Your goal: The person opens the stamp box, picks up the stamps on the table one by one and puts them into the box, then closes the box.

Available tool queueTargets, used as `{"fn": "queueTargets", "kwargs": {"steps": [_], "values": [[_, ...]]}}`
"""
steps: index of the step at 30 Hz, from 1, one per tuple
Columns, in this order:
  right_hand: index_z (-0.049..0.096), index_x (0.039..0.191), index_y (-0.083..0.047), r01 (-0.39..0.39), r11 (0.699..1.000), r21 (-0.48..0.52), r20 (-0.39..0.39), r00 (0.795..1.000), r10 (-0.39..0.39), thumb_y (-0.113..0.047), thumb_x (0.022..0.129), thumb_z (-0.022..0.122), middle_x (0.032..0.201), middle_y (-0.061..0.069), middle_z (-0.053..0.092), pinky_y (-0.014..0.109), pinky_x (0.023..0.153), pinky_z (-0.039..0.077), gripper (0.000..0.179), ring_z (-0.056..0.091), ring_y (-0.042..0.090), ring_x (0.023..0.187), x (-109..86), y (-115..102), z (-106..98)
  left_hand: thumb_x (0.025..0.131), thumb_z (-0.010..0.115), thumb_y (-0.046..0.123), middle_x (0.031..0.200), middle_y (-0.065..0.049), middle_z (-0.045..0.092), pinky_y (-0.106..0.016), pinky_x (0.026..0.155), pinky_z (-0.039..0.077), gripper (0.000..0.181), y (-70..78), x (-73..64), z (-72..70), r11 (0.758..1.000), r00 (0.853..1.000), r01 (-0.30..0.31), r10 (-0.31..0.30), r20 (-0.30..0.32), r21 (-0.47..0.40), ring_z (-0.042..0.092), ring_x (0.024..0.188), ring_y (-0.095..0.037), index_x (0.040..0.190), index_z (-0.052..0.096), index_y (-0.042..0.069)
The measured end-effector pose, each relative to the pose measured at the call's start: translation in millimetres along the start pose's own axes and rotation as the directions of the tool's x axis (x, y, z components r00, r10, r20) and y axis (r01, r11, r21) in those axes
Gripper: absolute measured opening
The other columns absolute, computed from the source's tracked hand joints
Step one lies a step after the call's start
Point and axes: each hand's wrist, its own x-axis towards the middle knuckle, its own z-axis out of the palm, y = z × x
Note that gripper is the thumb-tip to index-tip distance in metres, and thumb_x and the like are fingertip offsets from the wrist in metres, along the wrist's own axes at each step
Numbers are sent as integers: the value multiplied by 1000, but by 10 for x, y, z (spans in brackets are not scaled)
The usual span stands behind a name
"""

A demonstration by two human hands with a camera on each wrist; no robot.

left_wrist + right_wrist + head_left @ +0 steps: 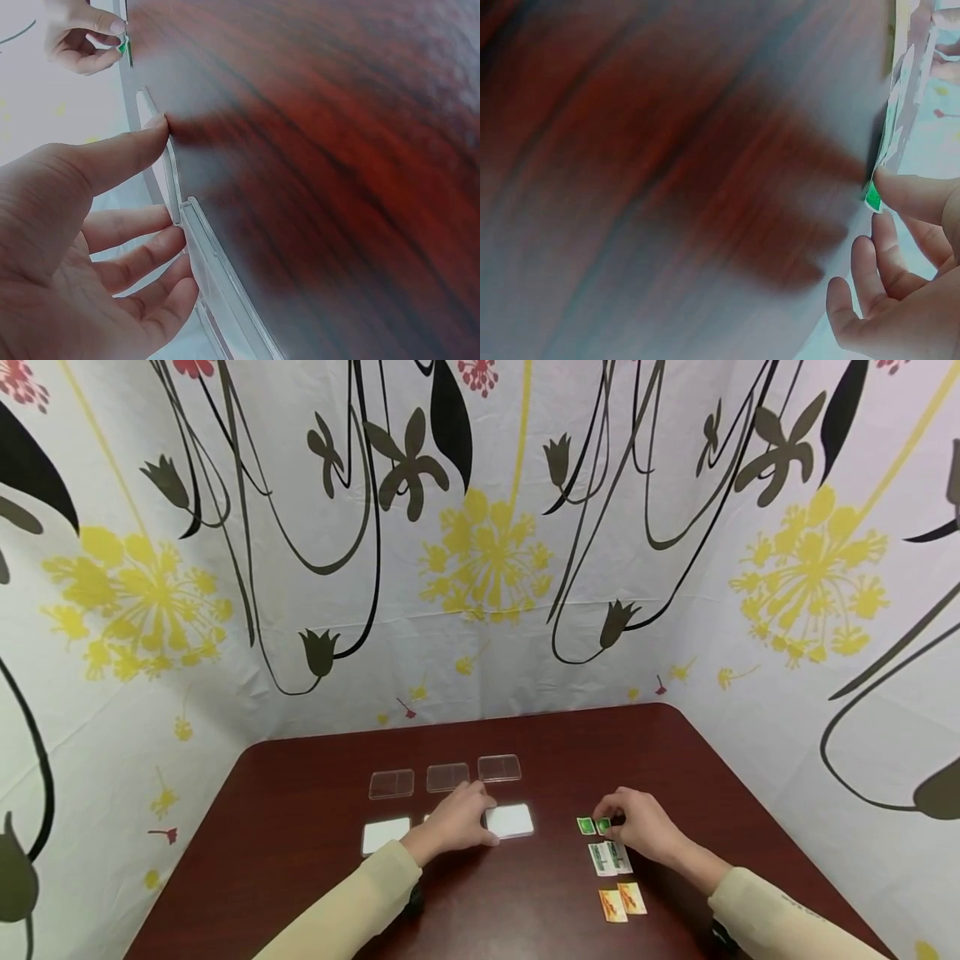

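Note:
In the head view, my left hand [456,820] holds the rightmost flat white case [512,821] by its left part, thumb on the near edge and fingers on the far edge. The left wrist view has the thumb and fingertips against opposite edges of that thin case [172,176]. My right hand [643,824] pinches a small green card [603,827] at the table surface. In the right wrist view, a green corner [873,196] shows by the thumb. Another green card [586,826] lies just left of it. A middle case is mostly hidden behind my left hand.
Another white case [386,835] lies at the left. Three clear shallow lids [447,777] form a row farther back. Nearer me than the green cards lie two white-and-green cards [602,860] and two orange cards [612,907]. A patterned curtain [480,668] hangs behind the dark wooden table [300,860].

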Motion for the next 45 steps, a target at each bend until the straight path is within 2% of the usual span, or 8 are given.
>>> {"fn": "queueTargets", "kwargs": {"steps": [5,10,15,26,33,41,45], "values": [[74,85,-23,-21,1000,14,5,1000,21,1,76,85,85,-5,61,29,64,49,28,57,14,79,16,-7,-14,79,86,45,112,0,58,-35,87,49,60,-7,6,-9,1000,1000,9,-9,-4,-10,54,105,-20,125,72,10],[75,84,-21,-85,996,42,26,996,84,-2,77,85,82,-4,62,29,59,47,23,54,14,73,26,-34,-41,78,86,45,113,0,58,-35,86,49,60,-12,7,-20,1000,1000,10,-10,-8,-9,54,106,-21,125,73,10],[78,87,-19,-129,989,67,27,992,127,-2,77,85,82,-3,64,31,61,47,21,53,14,73,22,-47,-31,78,86,45,115,0,58,-34,86,49,60,-24,4,-13,1000,1000,3,-3,-11,1,53,106,-20,125,73,10],[81,95,-20,-137,986,98,-6,990,139,-1,78,81,96,-4,72,29,65,51,26,61,11,79,-19,-3,30,80,85,45,111,0,58,-31,80,48,59,-16,-13,10,1000,1000,-5,5,5,9,50,98,-16,126,72,10],[83,91,-22,-187,970,157,-19,981,192,3,77,79,94,-4,73,27,63,53,28,65,10,77,3,8,28,80,85,45,111,0,58,-31,80,48,59,-6,-23,3,1000,1000,-2,2,10,10,50,98,-16,126,72,10],[82,82,-20,-144,976,164,-50,987,154,2,80,79,87,-6,73,27,63,54,23,66,9,76,-2,-3,15,80,85,46,111,0,58,-31,80,47,59,-21,-11,-7,1000,1000,-10,9,7,23,49,97,-16,126,72,10],[82,82,-20,-158,972,175,-39,985,167,0,81,79,87,-6,73,26,64,54,21,65,9,77,0,-9,7,80,85,46,110,0,58,-31,80,47,60,-25,-9,-13,1000,1000,-13,13,9,26,49,97,-16,126,72,10]]}}
